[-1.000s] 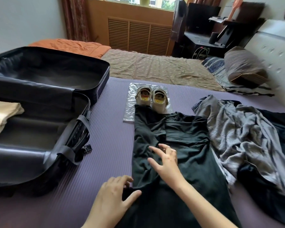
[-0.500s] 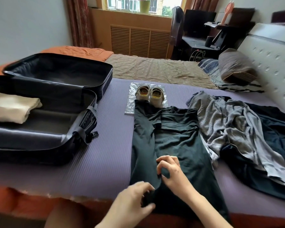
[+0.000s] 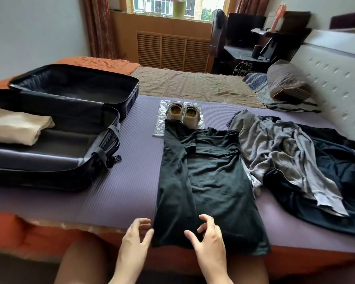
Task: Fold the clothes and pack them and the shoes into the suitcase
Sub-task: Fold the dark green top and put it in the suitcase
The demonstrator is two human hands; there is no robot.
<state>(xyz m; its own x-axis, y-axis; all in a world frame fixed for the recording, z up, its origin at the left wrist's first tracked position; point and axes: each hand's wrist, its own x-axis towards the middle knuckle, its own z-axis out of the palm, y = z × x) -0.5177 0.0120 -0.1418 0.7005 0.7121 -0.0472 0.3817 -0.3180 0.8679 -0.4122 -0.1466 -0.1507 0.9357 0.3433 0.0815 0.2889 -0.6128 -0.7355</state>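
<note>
A dark green shirt (image 3: 209,181) lies lengthwise on the purple mat (image 3: 131,181), its left side folded inward, its hem at the bed's near edge. My left hand (image 3: 134,242) hovers at the hem's left edge with fingers spread and loosely curled, holding nothing. My right hand (image 3: 209,238) hovers over the hem in the same loose claw. A pair of beige shoes (image 3: 183,114) sits on a clear plastic sheet (image 3: 159,128) beyond the shirt. The black suitcase (image 3: 70,160) lies open at left with a folded cream garment (image 3: 16,128) inside.
A heap of grey clothes (image 3: 275,152) and dark navy clothes (image 3: 336,177) lies right of the shirt. A padded headboard (image 3: 336,78) runs along the right, with a pillow (image 3: 287,83) at the back. The bed's orange edge (image 3: 19,232) is near me.
Both hands have let go of the shirt's lower part and drawn back toward the hem, fingers now spread. The camera has pulled back, showing the bed's near edge.
</note>
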